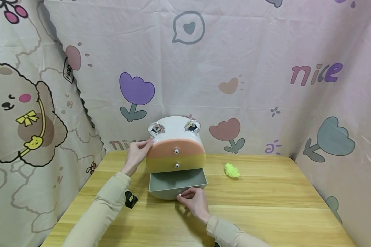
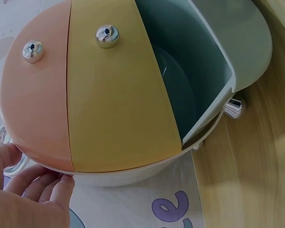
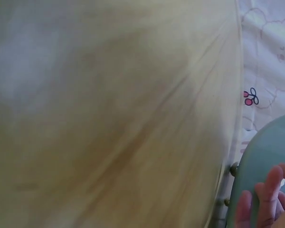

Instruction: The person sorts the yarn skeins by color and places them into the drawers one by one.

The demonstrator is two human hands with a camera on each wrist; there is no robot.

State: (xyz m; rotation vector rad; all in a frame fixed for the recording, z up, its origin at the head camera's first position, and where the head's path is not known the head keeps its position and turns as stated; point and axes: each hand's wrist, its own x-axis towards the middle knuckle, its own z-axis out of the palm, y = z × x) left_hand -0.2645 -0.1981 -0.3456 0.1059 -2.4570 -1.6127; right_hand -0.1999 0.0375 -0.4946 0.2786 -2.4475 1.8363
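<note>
A small frog-shaped drawer box (image 1: 173,128) with a white body and shiny round eyes stands on the table. Its orange top drawer (image 1: 164,147) and yellow middle drawer (image 1: 160,164) are closed. The grey-green bottom drawer (image 1: 160,195) is pulled out, and its visible inside looks bare. My left hand (image 1: 136,154) holds the box's left side near the eye; in the left wrist view the fingers (image 2: 33,183) bend against the rim. At the bottom drawer's front, my right hand (image 1: 196,202) pinches the silver knob (image 1: 179,195). The right wrist view only partly shows that hand.
A bright yellow-green bundle of yarn (image 1: 232,170) lies on the wooden table (image 1: 266,192), right of the box. A small black object (image 1: 131,199) is beside the left sleeve. Patterned cloth (image 1: 253,51) hangs behind the table and at both sides.
</note>
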